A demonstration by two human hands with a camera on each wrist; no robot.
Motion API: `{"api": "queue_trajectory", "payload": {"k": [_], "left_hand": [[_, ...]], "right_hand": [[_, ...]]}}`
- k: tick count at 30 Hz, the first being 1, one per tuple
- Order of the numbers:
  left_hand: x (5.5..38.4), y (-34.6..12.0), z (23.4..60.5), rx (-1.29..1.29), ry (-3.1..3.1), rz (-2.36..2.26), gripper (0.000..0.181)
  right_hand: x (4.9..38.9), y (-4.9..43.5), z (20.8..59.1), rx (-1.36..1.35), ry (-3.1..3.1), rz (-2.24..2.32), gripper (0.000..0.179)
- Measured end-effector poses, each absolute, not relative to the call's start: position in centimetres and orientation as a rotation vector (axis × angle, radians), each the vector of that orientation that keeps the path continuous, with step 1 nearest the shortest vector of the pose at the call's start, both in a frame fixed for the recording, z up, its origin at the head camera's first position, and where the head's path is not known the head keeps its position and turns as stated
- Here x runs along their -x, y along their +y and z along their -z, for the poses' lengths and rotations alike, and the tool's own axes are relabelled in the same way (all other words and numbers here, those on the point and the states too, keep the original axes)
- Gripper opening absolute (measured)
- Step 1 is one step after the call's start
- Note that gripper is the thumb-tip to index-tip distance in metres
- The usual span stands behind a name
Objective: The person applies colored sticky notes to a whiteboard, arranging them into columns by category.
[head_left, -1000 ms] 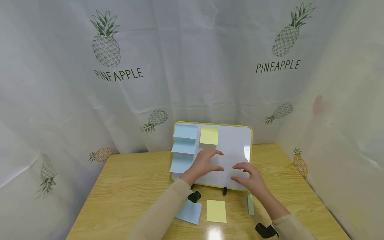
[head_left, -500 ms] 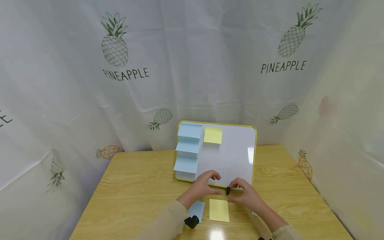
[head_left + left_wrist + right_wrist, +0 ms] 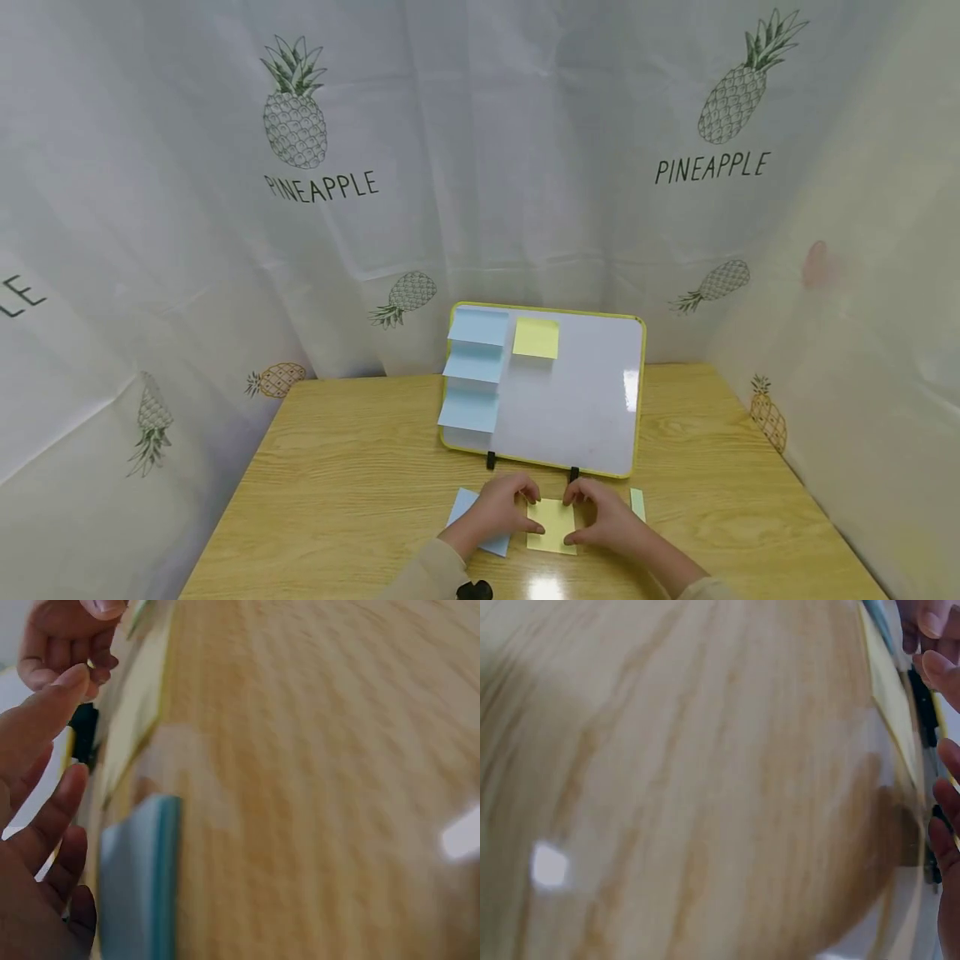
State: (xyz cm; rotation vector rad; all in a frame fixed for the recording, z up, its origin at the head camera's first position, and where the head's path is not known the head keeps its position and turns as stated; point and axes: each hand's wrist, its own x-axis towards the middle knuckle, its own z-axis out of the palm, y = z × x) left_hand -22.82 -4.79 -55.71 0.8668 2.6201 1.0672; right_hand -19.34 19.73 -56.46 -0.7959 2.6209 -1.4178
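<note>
A yellow sticky note pad (image 3: 551, 537) lies on the table in front of the whiteboard (image 3: 577, 400). My left hand (image 3: 498, 510) is at its left side, thumb and fingers apart and bent. Facing it from the right, my right hand (image 3: 609, 518) has the same loose, curved shape. The wrist views show both hands just above the yellow pad (image 3: 142, 705), holding nothing; contact cannot be made out. A blue sticky note pad (image 3: 495, 546) is partly covered by the left hand. Three blue notes (image 3: 471, 364) and one yellow note (image 3: 536, 337) are stuck on the board.
A narrow light green pad (image 3: 637, 504) lies right of the right hand, partly hidden by it. Black feet (image 3: 491, 460) support the yellow-framed board on the wooden table (image 3: 337, 492). A curtain printed with pineapples (image 3: 480, 167) hangs behind and beside the table.
Both hands have come down from in front of the whiteboard to the yellow pad, moving closer to the table's front. The notes on the board are the same.
</note>
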Motion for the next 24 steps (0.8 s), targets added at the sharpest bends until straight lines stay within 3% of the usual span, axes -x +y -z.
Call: {"api": "queue_trajectory", "payload": {"k": [24], "left_hand": [[23.2, -6.2, 57.0, -1.032, 2.526, -0.831, 0.039]], "right_hand": [[19.5, 19.6, 58.5, 0.995, 2.708, 1.334, 0.056]]}}
